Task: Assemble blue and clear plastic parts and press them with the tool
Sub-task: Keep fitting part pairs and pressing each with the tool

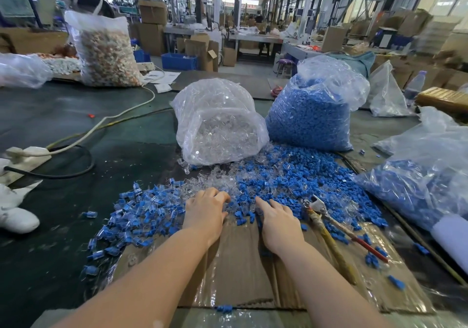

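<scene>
Loose blue parts [291, 175] and clear parts [212, 183] lie heaped on the table ahead of me. Joined blue-and-clear pieces [136, 216] spread to the left. My left hand [205, 211] rests palm down at the edge of the clear heap, its fingers curled into the parts; what they hold is hidden. My right hand [278, 218] lies flat with fingers stretched toward the blue parts, holding nothing. The pliers-like tool [329, 224], with taped and red handles, lies on the cardboard [240, 264] just right of my right hand.
A bag of clear parts [217, 122] and a bag of blue parts [314, 110] stand behind the heaps. Another bag of blue pieces [420, 188] lies at the right. A power strip [25, 153] with cables sits at the left. A person sits behind a sack [106, 51] at far left.
</scene>
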`<state>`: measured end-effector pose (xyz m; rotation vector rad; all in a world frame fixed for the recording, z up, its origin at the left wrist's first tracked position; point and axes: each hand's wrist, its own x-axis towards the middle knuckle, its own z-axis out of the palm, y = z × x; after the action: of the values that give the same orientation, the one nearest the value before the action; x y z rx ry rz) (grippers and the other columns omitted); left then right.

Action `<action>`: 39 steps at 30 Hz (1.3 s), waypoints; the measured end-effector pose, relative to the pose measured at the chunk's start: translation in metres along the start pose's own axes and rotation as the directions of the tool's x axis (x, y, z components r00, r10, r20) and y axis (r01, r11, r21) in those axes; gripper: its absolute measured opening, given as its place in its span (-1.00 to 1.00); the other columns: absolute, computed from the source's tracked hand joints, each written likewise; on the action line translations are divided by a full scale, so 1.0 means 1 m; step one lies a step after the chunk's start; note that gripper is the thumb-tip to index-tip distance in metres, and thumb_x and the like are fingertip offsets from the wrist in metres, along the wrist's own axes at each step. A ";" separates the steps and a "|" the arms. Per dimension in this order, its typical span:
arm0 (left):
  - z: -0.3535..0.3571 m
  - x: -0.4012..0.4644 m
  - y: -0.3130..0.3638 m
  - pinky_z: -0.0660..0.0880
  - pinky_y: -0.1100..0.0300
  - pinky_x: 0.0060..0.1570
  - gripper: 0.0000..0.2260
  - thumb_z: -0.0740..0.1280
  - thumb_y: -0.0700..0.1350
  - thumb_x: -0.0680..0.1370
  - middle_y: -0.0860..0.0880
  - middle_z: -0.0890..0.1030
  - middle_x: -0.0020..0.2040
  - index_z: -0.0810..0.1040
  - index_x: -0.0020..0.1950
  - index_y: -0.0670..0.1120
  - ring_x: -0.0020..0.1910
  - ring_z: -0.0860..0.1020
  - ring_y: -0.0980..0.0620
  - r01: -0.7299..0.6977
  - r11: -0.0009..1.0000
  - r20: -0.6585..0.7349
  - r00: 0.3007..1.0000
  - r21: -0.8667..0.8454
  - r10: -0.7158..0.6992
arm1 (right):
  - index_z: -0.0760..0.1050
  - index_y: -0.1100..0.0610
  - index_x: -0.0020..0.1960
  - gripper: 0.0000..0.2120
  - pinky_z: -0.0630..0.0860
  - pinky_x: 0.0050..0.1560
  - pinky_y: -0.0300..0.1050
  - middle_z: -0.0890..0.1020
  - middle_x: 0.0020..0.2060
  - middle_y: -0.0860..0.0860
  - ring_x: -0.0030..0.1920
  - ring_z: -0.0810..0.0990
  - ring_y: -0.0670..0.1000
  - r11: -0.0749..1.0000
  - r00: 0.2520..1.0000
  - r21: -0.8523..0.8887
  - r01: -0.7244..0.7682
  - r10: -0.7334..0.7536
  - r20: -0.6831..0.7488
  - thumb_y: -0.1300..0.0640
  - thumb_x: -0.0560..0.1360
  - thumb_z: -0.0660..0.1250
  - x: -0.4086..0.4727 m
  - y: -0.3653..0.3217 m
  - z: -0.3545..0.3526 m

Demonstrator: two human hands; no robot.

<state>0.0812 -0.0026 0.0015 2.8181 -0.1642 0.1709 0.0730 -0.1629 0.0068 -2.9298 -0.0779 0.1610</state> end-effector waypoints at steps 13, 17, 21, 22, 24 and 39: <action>0.008 -0.026 0.016 0.24 0.15 0.23 -0.70 0.25 -0.12 0.58 0.12 0.54 0.13 0.44 0.28 0.13 0.15 0.43 0.11 -0.131 0.983 -0.088 0.989 -0.126 0.121 | 0.47 -0.04 0.22 -0.69 0.38 0.14 -0.17 0.54 0.11 -0.08 0.16 0.42 -0.03 0.973 0.950 0.085 0.212 -0.186 -0.249 0.24 0.53 0.25 -0.012 0.003 0.009; 0.015 -0.037 0.020 0.17 0.20 0.23 -0.68 0.25 -0.12 0.58 0.16 0.59 0.10 0.44 0.28 0.18 0.09 0.46 0.15 -0.142 0.979 -0.126 0.984 -0.148 0.124 | 0.53 -0.05 0.13 -0.78 0.40 0.07 -0.19 0.57 0.04 -0.11 0.09 0.45 -0.04 0.972 0.937 0.121 0.201 -0.155 -0.312 0.17 0.55 0.24 -0.023 0.007 0.013; 0.015 -0.042 0.022 0.18 0.20 0.26 -0.68 0.26 -0.08 0.57 0.16 0.59 0.13 0.44 0.30 0.19 0.14 0.46 0.11 -0.119 0.973 -0.114 0.989 -0.199 0.097 | 0.58 -0.03 0.03 -0.82 0.39 0.01 -0.19 0.57 -0.02 -0.11 0.03 0.47 -0.03 0.970 0.932 0.150 0.189 -0.129 -0.338 0.14 0.55 0.23 -0.032 0.010 0.014; 0.015 -0.043 0.022 0.18 0.20 0.28 -0.68 0.26 -0.08 0.57 0.16 0.59 0.14 0.44 0.30 0.19 0.16 0.45 0.10 -0.112 0.972 -0.113 0.990 -0.206 0.090 | 0.60 -0.02 0.02 -0.82 0.38 0.01 -0.18 0.57 -0.02 -0.11 0.03 0.47 -0.03 0.971 0.931 0.151 0.188 -0.127 -0.342 0.14 0.55 0.23 -0.034 0.010 0.013; 0.013 -0.045 0.023 0.17 0.22 0.29 -0.68 0.28 -0.07 0.56 0.16 0.55 0.19 0.45 0.30 0.16 0.20 0.40 0.13 -0.118 0.974 -0.126 0.987 -0.195 0.094 | 0.62 -0.02 0.01 -0.82 0.37 0.04 -0.13 0.55 0.00 -0.11 0.03 0.44 -0.02 0.973 0.925 0.151 0.176 -0.111 -0.363 0.13 0.55 0.25 -0.037 0.010 0.012; -0.013 -0.051 0.047 0.51 0.39 -0.30 -0.86 0.27 -0.15 0.57 0.04 0.63 -0.19 0.61 0.04 -0.08 -0.28 0.57 0.23 0.187 0.504 0.106 0.977 -0.843 -0.186 | 0.64 0.09 -0.11 -0.96 0.51 -0.03 -0.03 0.61 -0.23 -0.08 -0.12 0.55 -0.03 0.817 0.894 0.495 0.295 -0.053 -0.445 0.17 0.45 0.42 -0.050 -0.005 -0.003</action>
<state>0.0238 -0.0385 0.0207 1.8017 0.0623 0.0147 0.0237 -0.1620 0.0162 -2.2921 -0.2036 -0.4070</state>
